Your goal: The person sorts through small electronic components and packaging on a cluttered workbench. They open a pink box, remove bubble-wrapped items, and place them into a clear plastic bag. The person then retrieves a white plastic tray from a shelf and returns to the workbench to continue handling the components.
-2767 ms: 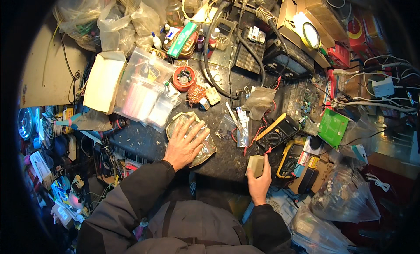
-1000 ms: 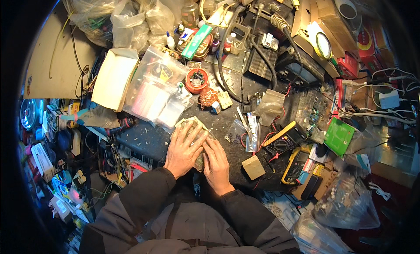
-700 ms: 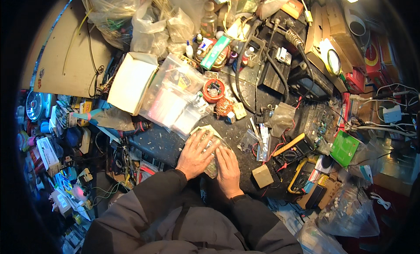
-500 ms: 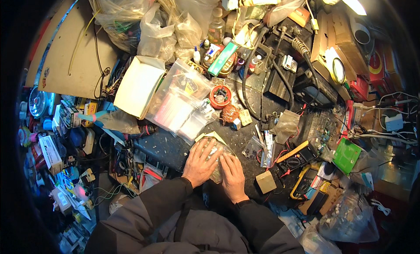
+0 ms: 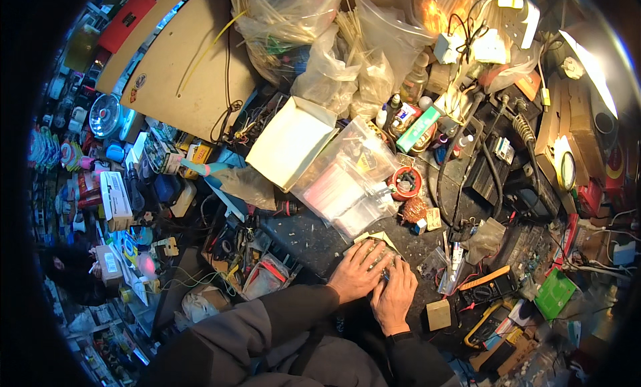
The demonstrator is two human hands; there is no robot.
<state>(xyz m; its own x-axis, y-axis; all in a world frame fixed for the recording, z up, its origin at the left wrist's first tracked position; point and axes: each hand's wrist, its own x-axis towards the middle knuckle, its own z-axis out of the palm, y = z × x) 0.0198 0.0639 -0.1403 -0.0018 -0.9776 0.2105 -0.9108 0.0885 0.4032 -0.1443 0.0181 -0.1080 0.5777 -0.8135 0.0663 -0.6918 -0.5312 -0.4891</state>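
Note:
Both my hands rest close together near the front edge of the dark bench (image 5: 300, 237). My left hand (image 5: 360, 272) lies with its fingers stretched forward over a clear plastic bag, which it mostly covers. Beside it, my right hand (image 5: 394, 297) rests on the bag's right part, fingers slightly bent and thumb apart. What the bag contains is hidden under the fingers. Just beyond the fingertips shows the edge of a pale yellow piece (image 5: 380, 237). Farther off lie clear zip bags (image 5: 350, 180) with pink contents.
A small tan block (image 5: 439, 315), a multimeter (image 5: 484, 290) and a green board (image 5: 555, 293) lie to the right. Behind stand a red round dish (image 5: 405, 183), a copper-coloured wire ball (image 5: 414, 211) and an open pale box (image 5: 294, 143). Clutter fills the left side.
The view has swung left, so the bench appears farther right. My hands stay on the bag; the right fingers look more bent and nearer the left hand. A person's dark head shows at far left.

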